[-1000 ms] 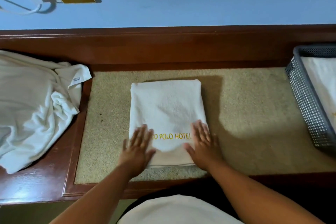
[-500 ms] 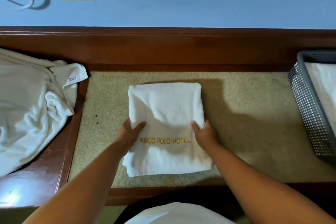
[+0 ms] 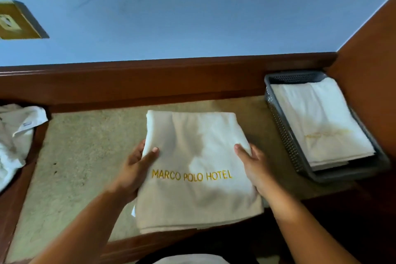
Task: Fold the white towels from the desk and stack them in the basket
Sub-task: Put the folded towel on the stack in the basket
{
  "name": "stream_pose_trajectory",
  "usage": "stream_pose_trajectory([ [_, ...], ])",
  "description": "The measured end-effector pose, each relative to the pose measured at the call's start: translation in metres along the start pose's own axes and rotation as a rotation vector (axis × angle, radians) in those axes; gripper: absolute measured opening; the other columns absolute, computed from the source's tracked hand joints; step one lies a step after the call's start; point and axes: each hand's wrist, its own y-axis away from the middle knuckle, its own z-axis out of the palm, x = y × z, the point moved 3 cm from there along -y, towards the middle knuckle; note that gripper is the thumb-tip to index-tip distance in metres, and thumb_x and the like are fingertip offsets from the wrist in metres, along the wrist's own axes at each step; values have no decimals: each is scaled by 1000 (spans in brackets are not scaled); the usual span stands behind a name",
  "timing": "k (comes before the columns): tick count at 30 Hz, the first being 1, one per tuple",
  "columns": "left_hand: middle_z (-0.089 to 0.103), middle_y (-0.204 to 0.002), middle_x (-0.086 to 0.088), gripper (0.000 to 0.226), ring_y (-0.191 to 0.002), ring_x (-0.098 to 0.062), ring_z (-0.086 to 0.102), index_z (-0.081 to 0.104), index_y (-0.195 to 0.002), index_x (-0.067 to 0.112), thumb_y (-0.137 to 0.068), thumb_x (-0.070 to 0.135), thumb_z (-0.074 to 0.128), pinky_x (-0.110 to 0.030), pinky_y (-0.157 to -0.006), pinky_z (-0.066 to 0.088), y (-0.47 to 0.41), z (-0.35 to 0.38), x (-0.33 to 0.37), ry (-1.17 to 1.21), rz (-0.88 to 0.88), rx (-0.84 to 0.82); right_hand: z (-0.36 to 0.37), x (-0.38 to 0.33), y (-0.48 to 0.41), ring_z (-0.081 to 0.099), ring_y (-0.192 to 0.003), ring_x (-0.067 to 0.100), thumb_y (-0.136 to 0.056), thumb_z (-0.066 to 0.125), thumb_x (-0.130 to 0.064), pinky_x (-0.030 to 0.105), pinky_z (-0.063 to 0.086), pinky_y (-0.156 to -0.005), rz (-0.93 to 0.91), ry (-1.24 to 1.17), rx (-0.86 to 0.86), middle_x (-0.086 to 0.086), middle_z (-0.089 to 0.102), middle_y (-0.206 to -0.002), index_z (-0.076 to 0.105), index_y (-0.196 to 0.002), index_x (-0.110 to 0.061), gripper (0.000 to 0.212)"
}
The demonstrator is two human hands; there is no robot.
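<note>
Both hands, left hand (image 3: pixel 137 169) and right hand (image 3: pixel 252 167), grip the folded hotel towel (image 3: pixel 197 156) by its sides, ready for the basket (image 3: pixel 285 135) at the desk's right end

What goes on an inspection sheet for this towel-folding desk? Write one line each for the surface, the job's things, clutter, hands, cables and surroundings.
Surface: desk, beige inlay in a dark wood frame.
Job's things: folded towel lettered MARCO POLO HOTEL at the middle; grey basket at the right holding stacked towels; unfolded towels heaped at the left.
Clutter: nothing seen.
Hands: left hand grips the folded towel's left edge, thumb on top; right hand grips its right edge.
Cables: nothing seen.
Surroundings: blue wall with a socket plate; wooden panel beside the basket.
</note>
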Motion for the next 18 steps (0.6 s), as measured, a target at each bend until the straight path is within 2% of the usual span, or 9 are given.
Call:
stream_pose_trajectory([
  [6, 67, -117, -26, 31, -93, -41, 68, 53, -131, 10, -101, 15, 54, -50, -74, 61, -37, 170, 13, -38, 130, -220, -180, -15, -28, 66, -92, 5, -97, 62, -35, 25, 48, -78, -140, 85, 209, -9, 73, -102, 69, -108, -23, 17],
  [9, 66, -121, -25, 30, -99, -39, 68, 55, -129, 11, -100, 15, 58, -52, -81, 59, -54, 264, 15, -47, 213, -259, -271, -24, -56, 67, -101, 14, -98, 62, -35, 30, 48, -89, -201, 149, 298, -6, 72, -105, 68, -115, -22, 22],
  [11, 66, -124, -23, 35, -104, -39, 67, 53, -134, 13, -100, 17, 60, -52, -85, 58, -66, 323, 19, -42, 279, -307, -322, -33, -76, 66, -104, 16, -99, 61, -33, 30, 48, -89, -230, 139, 326, -3, 71, -108, 67, -118, -20, 24],
  [13, 66, -124, -19, 36, -105, -33, 68, 52, -137, 16, -102, 15, 58, -48, -85, 59, -75, 370, 26, -42, 341, -314, -365, -43, -93, 64, -104, 16, -100, 59, -33, 27, 43, -86, -264, 146, 356, -1, 70, -111, 66, -119, -18, 25],
  [15, 67, -123, -17, 35, -105, -30, 68, 52, -136, 16, -102, 13, 56, -45, -84, 59, -84, 410, 30, -41, 388, -297, -403, -49, -113, 62, -107, 15, -100, 57, -37, 27, 42, -89, -286, 181, 381, -1, 69, -116, 64, -122, -18, 30],
  [18, 67, -124, -15, 32, -103, -29, 71, 51, -133, 22, -102, 21, 59, -46, -79, 61, -102, 438, 20, -129, 311, -240, -432, -38, -155, 56, -123, 22, -101, 54, -44, 33, 41, -102, -196, 308, 323, 6, 61, -134, 55, -137, -14, 48],
])
